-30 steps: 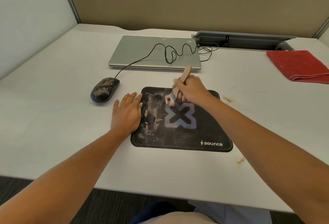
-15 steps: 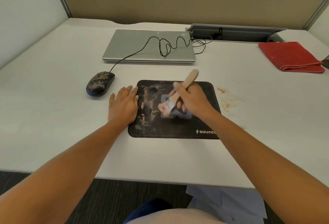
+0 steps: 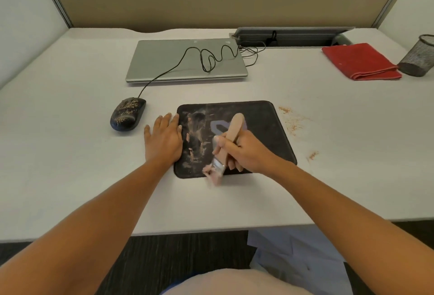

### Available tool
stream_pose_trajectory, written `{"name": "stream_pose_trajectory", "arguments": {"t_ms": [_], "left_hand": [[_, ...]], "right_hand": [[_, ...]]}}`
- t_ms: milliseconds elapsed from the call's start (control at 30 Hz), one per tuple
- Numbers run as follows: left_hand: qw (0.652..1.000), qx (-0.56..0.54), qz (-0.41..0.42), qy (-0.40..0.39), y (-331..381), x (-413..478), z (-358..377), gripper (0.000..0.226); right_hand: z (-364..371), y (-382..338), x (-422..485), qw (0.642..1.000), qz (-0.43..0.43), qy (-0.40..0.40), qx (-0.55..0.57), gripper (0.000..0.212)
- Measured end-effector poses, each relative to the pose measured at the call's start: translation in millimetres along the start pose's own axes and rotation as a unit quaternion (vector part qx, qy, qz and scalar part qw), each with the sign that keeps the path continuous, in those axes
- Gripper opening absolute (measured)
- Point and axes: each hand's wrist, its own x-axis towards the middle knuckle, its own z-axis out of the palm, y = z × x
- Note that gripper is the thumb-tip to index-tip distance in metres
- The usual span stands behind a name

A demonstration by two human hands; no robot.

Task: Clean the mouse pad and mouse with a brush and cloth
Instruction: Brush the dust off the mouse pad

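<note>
A black mouse pad (image 3: 263,116) lies on the white desk, its left half smeared with pale dust. My right hand (image 3: 246,154) grips a wooden-handled brush (image 3: 229,139); the bristles hang over the pad's near edge onto the desk. My left hand (image 3: 163,141) rests flat, fingers spread, pressing the pad's left edge. A black wired mouse (image 3: 128,114), speckled with crumbs, sits left of the pad. A folded red cloth (image 3: 360,61) lies at the far right.
A closed silver laptop (image 3: 169,60) sits behind the pad with the mouse cable looped over it. A mesh pen cup (image 3: 419,56) stands by the cloth. Orange crumbs (image 3: 293,119) dot the desk right of the pad. A cable tray (image 3: 293,35) runs along the back.
My right hand has drawn the brush toward me, from the pad's middle to its near edge. The left hand stays on the pad's left edge.
</note>
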Motion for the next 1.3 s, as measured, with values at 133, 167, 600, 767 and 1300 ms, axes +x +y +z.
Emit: {"name": "stream_pose_trajectory", "arguments": {"t_ms": [133, 167, 600, 767, 1300], "left_hand": [[1.0, -0.009, 0.004, -0.01, 0, 0, 0, 0.046], [1.0, -0.013, 0.004, -0.012, 0, 0, 0, 0.046], [0.999, -0.027, 0.017, -0.027, -4, 3, 2, 0.047], [0.997, -0.057, 0.033, -0.044, -7, 1, -3, 0.048], [0.996, -0.016, 0.074, -0.054, -7, -9, -1, 0.051]], "right_hand": [[-31, 6, 7, 0.968, 0.058, 0.243, -0.017, 0.036], [-36, 8, 9, 0.957, 0.073, 0.277, -0.045, 0.037], [13, -3, -20, 0.982, 0.049, 0.174, 0.049, 0.035], [-34, 17, -31, 0.921, 0.079, 0.374, -0.076, 0.037], [63, -19, -35, 0.966, 0.024, 0.249, 0.06, 0.028]]}}
